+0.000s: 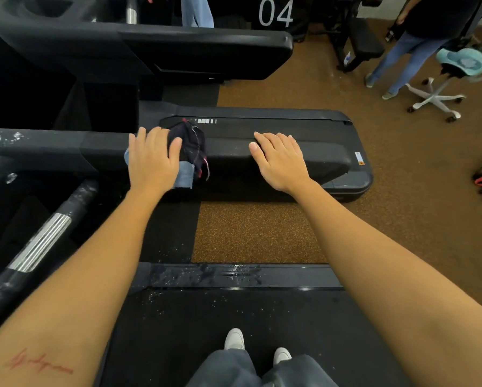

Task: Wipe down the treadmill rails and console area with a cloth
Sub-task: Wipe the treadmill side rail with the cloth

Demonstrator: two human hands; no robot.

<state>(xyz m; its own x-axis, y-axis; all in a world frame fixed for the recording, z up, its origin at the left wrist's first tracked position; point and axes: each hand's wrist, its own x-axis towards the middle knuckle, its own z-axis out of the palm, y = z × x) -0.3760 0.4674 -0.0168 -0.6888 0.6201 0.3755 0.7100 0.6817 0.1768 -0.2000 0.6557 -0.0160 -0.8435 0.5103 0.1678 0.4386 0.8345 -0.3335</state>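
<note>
Left hand (152, 160) pressing the cloth (191, 152) flat on the rail (228, 156), right hand (281, 160) open w/ nothing in it, white specks (8, 138) further left prob not wiped yet.

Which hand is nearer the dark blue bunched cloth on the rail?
Left. The left hand lies flat on the dark blue bunched cloth, atop the black treadmill rail. The right hand rests flat on the same rail, apart from the cloth, to its right.
</note>
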